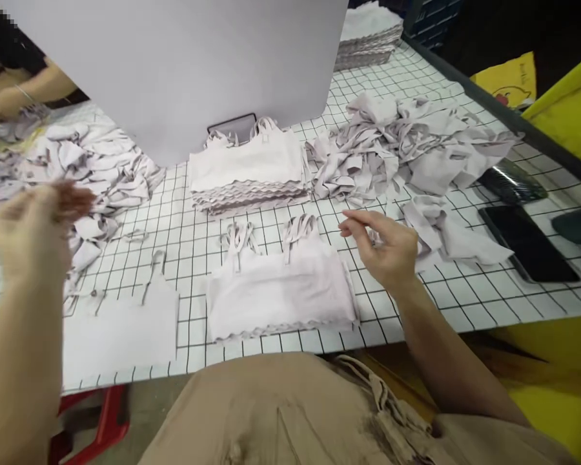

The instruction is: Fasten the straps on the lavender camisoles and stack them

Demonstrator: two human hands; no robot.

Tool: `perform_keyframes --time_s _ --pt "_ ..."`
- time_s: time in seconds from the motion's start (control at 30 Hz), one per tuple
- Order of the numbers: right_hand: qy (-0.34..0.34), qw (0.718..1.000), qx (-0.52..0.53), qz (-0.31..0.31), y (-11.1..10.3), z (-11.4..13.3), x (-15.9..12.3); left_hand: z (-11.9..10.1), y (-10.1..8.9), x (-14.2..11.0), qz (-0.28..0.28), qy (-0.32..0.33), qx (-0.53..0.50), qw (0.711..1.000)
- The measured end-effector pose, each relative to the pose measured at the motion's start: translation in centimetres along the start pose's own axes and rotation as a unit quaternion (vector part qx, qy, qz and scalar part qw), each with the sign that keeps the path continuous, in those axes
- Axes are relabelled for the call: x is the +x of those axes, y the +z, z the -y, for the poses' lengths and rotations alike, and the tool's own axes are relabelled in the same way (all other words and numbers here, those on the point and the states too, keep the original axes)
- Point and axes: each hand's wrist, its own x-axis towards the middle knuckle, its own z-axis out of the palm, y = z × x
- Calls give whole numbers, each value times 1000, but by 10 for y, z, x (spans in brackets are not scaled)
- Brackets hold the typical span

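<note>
My left hand [33, 223] is raised at the left, in front of a heap of loose pale garments [91, 161]. Its fingers are smeared by motion, and I cannot tell whether they hold anything. My right hand [390, 248] hovers right of a small stack of pale camisole tops [281, 290], thumb and fingers slightly apart, with nothing seen between them. Thin looped straps stick up from that stack. To its left lies a flat white strapped top-shaped piece [121, 329]. Behind the small stack sits a taller stack of similar tops [246, 168] with wavy hems.
A large grey-white panel [213, 64] stands behind the stacks. Loose pale garments [397, 142] lie at right, near a black phone [530, 242]. Another folded stack [370, 32] is at the back. A co-worker's arm [33, 90] shows at upper left. A red stool [101, 426] stands below the gridded table [193, 349].
</note>
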Motion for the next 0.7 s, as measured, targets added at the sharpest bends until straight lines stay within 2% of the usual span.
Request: perform_keyframes --time_s 0.03,0.07,0.13,0.17,0.23,0.3,0.37,0.43,0.5,0.57,0.63,0.7 --pt "7 1000 12 6 -4 8 -3 3 -1 -39 48 40 39 997" --pt "0 999 20 25 -7 17 -7 7 0 -75 97 47 84 991" --pt "-47 995 3 90 -12 32 -15 17 6 -136 218 18 136 966" --pt "-75 990 -20 122 -14 36 -17 22 11 -159 289 5 138 947" --pt "-97 983 -63 141 -21 31 -14 30 19 -189 360 23 136 923" --pt "-48 991 -68 102 -34 10 1 36 23 -201 355 56 144 922" --pt "49 996 -56 47 -52 -20 26 41 22 -201 329 72 156 929" --pt "131 987 -82 39 -71 -50 50 43 19 -199 301 71 165 936" --pt "167 976 -123 65 -84 -71 65 43 17 -198 290 54 173 940" --pt "171 969 -150 98 -90 -80 67 41 17 -200 289 33 184 939" --pt "173 963 -157 133 -92 -79 55 40 19 -204 290 23 197 936" --pt "171 950 -168 199 -96 -71 33 40 19 -206 305 31 205 929"
